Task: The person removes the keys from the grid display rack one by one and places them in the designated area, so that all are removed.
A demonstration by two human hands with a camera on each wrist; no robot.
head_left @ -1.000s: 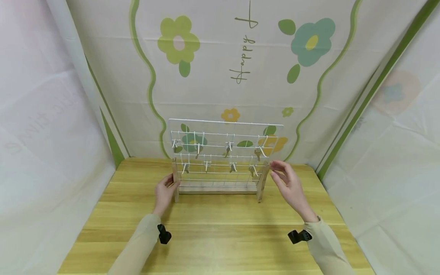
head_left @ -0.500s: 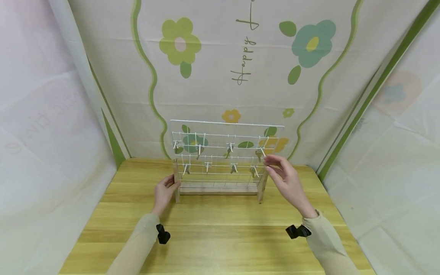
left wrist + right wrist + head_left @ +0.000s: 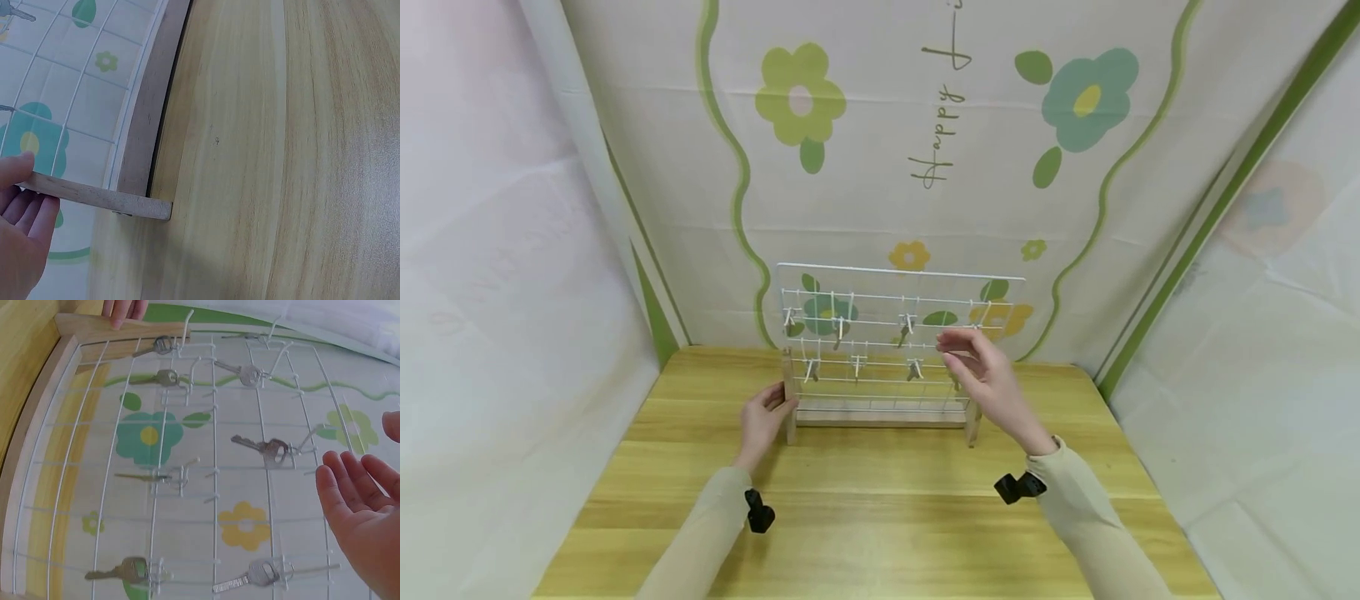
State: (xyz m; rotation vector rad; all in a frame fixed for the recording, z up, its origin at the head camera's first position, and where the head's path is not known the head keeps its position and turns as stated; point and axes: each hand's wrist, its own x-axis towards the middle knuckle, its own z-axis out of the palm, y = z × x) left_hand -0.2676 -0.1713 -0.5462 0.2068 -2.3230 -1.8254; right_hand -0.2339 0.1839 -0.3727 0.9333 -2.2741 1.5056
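A white wire grid rack [image 3: 902,271] stands upright in a wooden frame, with several hooks and metal keys hanging from them. My left hand [image 3: 763,421] grips the frame's left wooden post [image 3: 112,199], thumb on one side and fingers on the other. In front of the grid's right part is my right hand [image 3: 988,379], its fingers loosely bent and holding nothing. From the right wrist view, that hand is apart from the closest key [image 3: 275,452]. It hides much of the rightmost hooks in the head view.
The rack stands toward the back of a wood-grain table [image 3: 865,508]. Just behind it hangs a white cloth [image 3: 865,192] printed with flowers, and cloth walls close both sides. Hook tips stick out toward me from the grid. A wooden bar [image 3: 880,418] runs along the rack's bottom.
My right hand has moved left, from beside the right post to in front of the right-hand hooks. The left hand keeps its grip on the post, and the view has shifted slightly.
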